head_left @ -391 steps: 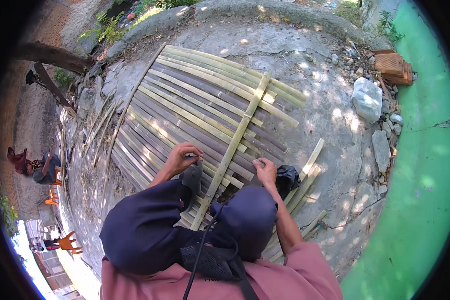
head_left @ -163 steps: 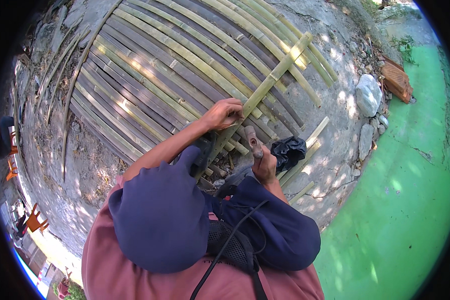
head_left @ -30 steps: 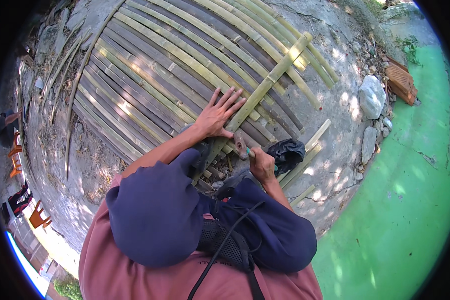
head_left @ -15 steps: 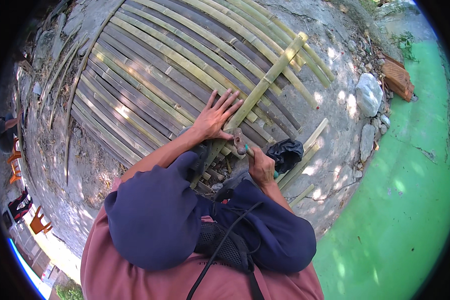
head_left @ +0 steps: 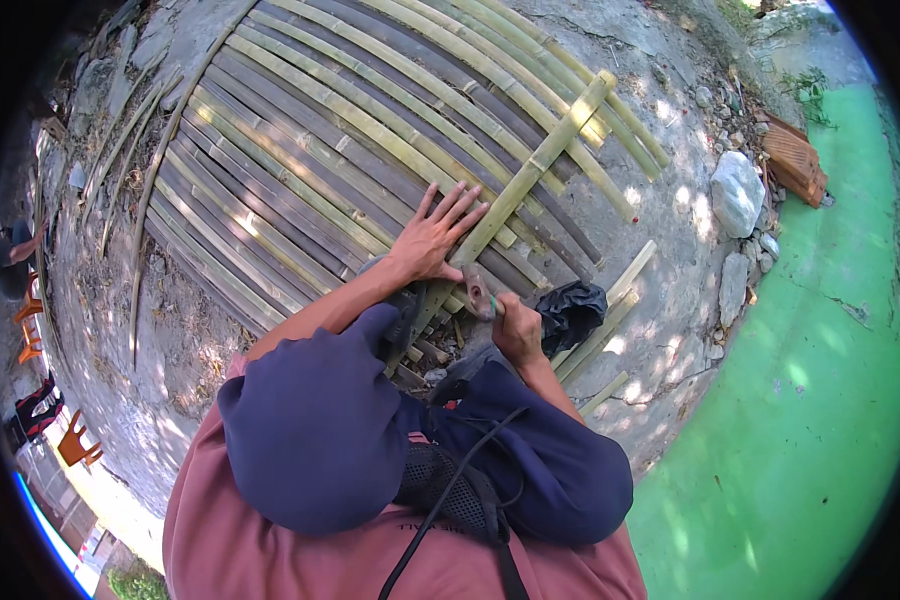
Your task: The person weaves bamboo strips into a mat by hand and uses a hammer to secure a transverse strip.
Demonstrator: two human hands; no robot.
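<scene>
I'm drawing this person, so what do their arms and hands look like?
The left hand and right hand are bare, with five fingers each and no gloves or watch showing. The forearms I can see are bare too. The shirt is dusty pink; I can't see where its right sleeve ends.

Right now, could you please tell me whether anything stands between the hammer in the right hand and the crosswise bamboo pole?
Nothing visible stands between the hammer in the right hand and the crosswise bamboo pole. The left hand is close by, its thumb beside the hammer's head.
</scene>
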